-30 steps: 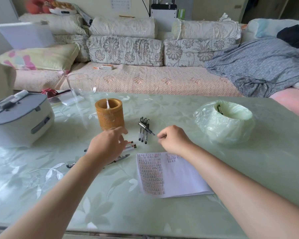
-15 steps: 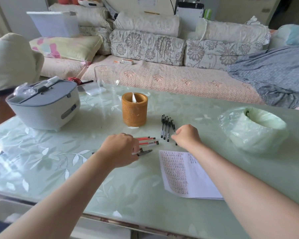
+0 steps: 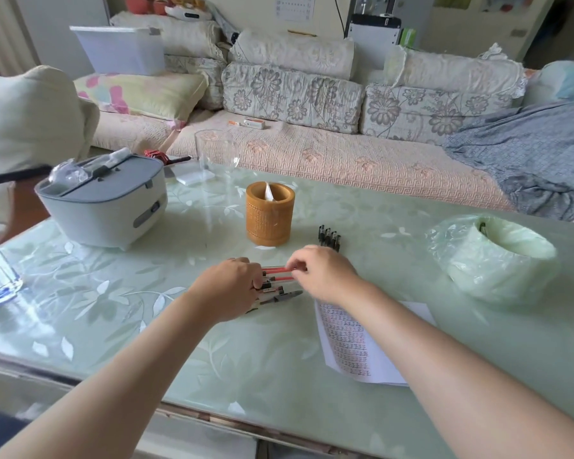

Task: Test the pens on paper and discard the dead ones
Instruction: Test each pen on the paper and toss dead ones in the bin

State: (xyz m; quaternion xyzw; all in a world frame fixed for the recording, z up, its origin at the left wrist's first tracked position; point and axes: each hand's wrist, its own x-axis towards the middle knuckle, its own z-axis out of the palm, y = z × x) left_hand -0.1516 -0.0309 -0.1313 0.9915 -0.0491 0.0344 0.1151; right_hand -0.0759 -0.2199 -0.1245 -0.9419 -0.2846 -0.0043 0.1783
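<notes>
The left hand curls over the red pens lying on the glossy table. The right hand has crossed over from the black pens and now pinches one red barrel's end, probably choosing the next pen to test. The pens are slim plastic sticks, the paper is flat and scribbled on, and the bag-lined bin is crinkly.

Table layout: pen holder centre-back, row of capped pens just right of it. Loose pens lie in front of the holder; left hand sits on their left ends (grip hidden), right hand pinches at their right ends. Paper sheet front-right of them, partly under the right forearm. Bagged bin far right, a pen inside it. Countertop appliance back-left, drinking glass behind the holder, sofa behind the table.
</notes>
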